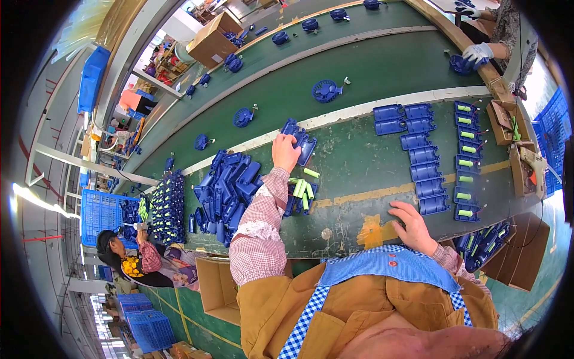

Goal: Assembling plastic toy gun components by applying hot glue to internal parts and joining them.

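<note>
My left hand (286,152) reaches forward over the bench with its fingers closed on a blue plastic shell (290,127). Another blue shell (307,149) lies right against it. Close to that wrist, light-green cylindrical cells (303,190) lie in a small heap, partly over more blue shells. To the left spreads a big pile of blue shells (222,194), partly hidden by my left forearm. My right hand (412,227) rests at the bench's near edge, fingers apart and holding nothing. Beyond it stand a column of empty half-shells (425,172) and a column of shells holding green cells (466,163).
A green conveyor (376,69) carrying blue fans (327,91) runs beyond the bench. At the far right a gloved co-worker's hand (477,54) touches a fan. Another person (143,251) works at left. A glue gun (532,164) and cardboard boxes (523,251) stand at right.
</note>
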Demonstrator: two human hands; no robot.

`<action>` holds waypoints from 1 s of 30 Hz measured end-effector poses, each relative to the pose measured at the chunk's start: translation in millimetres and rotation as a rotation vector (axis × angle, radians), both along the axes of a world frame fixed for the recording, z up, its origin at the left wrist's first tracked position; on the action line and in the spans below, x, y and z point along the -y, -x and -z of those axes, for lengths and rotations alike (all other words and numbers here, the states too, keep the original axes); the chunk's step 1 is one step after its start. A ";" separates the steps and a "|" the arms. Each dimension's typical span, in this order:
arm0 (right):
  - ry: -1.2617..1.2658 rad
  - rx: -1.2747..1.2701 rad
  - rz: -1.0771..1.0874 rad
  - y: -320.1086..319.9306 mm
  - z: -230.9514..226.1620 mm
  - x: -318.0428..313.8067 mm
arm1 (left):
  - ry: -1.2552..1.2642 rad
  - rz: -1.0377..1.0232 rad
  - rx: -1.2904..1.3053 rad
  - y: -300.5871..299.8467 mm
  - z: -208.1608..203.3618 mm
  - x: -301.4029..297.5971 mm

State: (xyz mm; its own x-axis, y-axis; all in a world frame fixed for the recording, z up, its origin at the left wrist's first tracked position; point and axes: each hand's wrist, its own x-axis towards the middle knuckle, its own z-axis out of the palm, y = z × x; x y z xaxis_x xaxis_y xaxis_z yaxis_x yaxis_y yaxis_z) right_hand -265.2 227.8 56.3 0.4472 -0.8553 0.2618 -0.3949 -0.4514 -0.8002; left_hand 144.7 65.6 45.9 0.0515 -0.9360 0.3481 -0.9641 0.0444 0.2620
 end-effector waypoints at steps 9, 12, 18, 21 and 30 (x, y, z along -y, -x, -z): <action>-0.026 -0.008 -0.004 1.0 1.7 1.9 | 0.127 0.199 -0.052 16.5 -53.2 -1.5; -0.027 -0.015 0.018 -0.3 4.9 3.4 | 0.087 0.337 -0.013 37.2 -77.1 -16.0; 0.036 0.008 -0.005 0.9 5.6 1.6 | -0.035 0.703 -0.025 114.1 -76.0 -41.7; 0.027 0.015 -0.002 3.3 3.2 -0.9 | -0.086 0.791 -0.004 144.1 -52.1 -42.9; 0.025 0.026 0.045 15.9 3.8 -6.0 | -0.126 0.792 -0.024 199.3 -11.1 -16.8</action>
State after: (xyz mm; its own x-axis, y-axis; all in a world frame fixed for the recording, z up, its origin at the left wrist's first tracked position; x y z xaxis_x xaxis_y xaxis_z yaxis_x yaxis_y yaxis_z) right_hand -281.0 233.8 52.5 0.4010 -0.8675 0.2942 -0.3942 -0.4533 -0.7994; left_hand -54.6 82.3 57.0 -0.6384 -0.7297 0.2450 -0.6523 0.6818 0.3311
